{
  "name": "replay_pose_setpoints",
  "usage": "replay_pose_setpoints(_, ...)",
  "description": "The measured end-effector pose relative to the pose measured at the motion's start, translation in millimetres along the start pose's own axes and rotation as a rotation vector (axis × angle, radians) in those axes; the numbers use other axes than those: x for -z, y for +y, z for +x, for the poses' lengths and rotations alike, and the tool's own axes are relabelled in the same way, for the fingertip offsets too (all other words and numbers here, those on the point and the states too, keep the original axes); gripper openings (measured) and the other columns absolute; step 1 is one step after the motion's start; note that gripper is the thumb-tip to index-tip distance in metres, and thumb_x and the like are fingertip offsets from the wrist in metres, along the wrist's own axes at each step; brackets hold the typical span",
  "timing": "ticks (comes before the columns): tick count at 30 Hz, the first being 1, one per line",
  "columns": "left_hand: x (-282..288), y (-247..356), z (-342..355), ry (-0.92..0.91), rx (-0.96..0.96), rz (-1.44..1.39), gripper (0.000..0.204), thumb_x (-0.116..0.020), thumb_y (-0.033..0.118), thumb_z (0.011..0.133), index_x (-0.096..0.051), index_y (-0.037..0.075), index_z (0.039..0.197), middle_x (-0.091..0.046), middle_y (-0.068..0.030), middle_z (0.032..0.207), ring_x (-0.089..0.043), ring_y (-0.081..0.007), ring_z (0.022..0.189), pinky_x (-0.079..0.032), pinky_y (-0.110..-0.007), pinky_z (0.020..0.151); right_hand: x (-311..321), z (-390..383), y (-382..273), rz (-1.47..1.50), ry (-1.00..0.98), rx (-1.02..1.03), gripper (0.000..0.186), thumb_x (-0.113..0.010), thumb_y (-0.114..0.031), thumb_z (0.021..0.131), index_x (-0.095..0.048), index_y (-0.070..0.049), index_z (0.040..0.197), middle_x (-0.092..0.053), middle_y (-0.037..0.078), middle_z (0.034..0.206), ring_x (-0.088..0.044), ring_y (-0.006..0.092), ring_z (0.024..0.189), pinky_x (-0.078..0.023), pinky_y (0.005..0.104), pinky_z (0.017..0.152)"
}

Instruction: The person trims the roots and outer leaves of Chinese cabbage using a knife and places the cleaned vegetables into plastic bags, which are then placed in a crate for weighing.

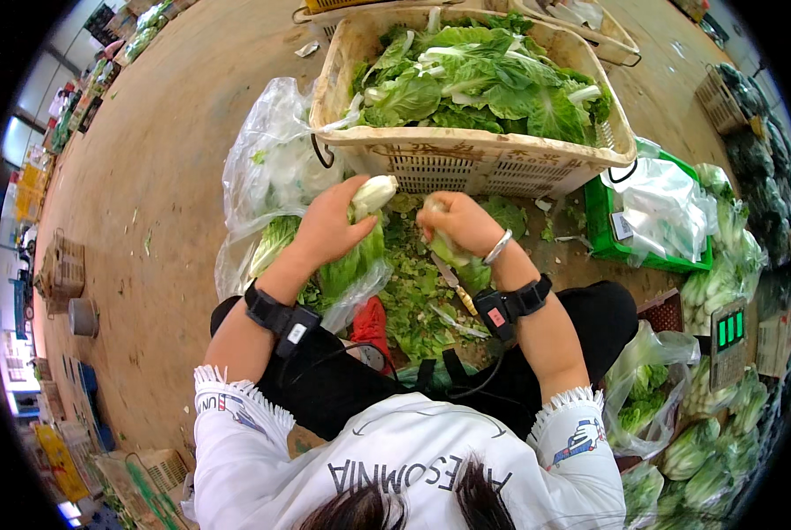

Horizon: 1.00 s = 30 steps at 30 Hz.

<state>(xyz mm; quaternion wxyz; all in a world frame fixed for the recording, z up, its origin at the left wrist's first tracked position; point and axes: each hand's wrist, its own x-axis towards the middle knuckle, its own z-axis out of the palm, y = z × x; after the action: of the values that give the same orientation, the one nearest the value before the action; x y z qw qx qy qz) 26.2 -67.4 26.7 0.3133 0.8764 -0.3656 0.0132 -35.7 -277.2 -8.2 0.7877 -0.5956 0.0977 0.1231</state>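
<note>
Head view | left hand (329, 225) clasps leafy vegetable (374, 196); right hand (463, 223) pinches leaf (449, 253) | I judge: stripping; next calls for letting leaf go

Your right hand (462, 224), at two o'clock, is blurred. Your left hand (332, 221), at ten, hides part of a Chinese cabbage (375, 195). At twelve, the top edge crops a yellow crate (353, 3).

Light is bright, the right hand (462, 223) slightly blurred, the black-cornered edges bent.
</note>
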Motion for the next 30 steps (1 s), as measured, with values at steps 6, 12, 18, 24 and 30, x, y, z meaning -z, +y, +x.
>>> replay_pose_setpoints(6, -27, 23, -8, -0.057, -0.132, 0.462, 0.081, -0.074, 0.019, 0.057, -0.037, 0.002, 0.126, -0.052, -0.0138, 0.096, -0.048, -0.0306, 0.088, -0.038, -0.04, 0.079, -33, 4, 23, -0.05, 0.165, 0.14, 0.03, -0.067, -0.021, 0.078, -0.057, 0.001, 0.097, -0.06, 0.003, 0.078, -0.052, 0.0075, 0.062, -0.043, 0.0234, 0.053)
replay_pose_setpoints(12, -20, 16, -11, -0.157, -0.168, 0.304, 0.096, -0.081, 0.035, 0.05, -0.034, 0.005, 0.129, -0.051, -0.0101, 0.091, -0.048, -0.0269, 0.088, -0.037, -0.036, 0.078, -15, 10, 30, -0.107, 0.087, 0.081, 0.026, -0.065, -0.015, 0.07, -0.059, 0.004, 0.088, -0.061, 0.006, 0.078, -0.054, 0.0111, 0.064, -0.044, 0.0253, 0.058)
replay_pose_setpoints(18, 3, 5, -1, -0.445, -0.101, 0.308, 0.088, -0.08, 0.032, 0.054, -0.038, 0.009, 0.127, -0.054, -0.0155, 0.098, -0.052, -0.0312, 0.091, -0.041, -0.038, 0.08, -9, 7, 4, -0.726, 0.002, 0.116, 0.025, -0.055, -0.019, 0.067, -0.062, 0.0, 0.082, -0.062, 0.013, 0.073, -0.059, 0.023, 0.063, -0.047, 0.0335, 0.062)
replay_pose_setpoints(24, 56, -16, 6, -0.237, 0.297, -0.764, 0.07, -0.072, 0.023, 0.065, -0.041, 0.002, 0.124, -0.053, -0.0105, 0.111, -0.053, -0.0225, 0.099, -0.041, -0.033, 0.088, -12, 49, -169, -0.89, 0.404, 0.89, 0.023, -0.052, -0.024, 0.078, -0.059, -0.004, 0.089, -0.06, 0.009, 0.065, -0.056, 0.0162, 0.057, -0.047, 0.0303, 0.056)
replay_pose_setpoints(30, 39, -33, 14, -0.265, 0.419, -1.36, 0.066, -0.061, 0.014, 0.061, -0.041, -0.001, 0.122, -0.054, -0.0136, 0.112, -0.053, -0.0252, 0.101, -0.042, -0.038, 0.089, 3, 107, -188, -1.544, 0.813, 0.987, 0.039, -0.061, -0.031, 0.076, -0.056, -0.001, 0.1, -0.059, 0.014, 0.078, -0.057, 0.0237, 0.071, -0.046, 0.0325, 0.062)
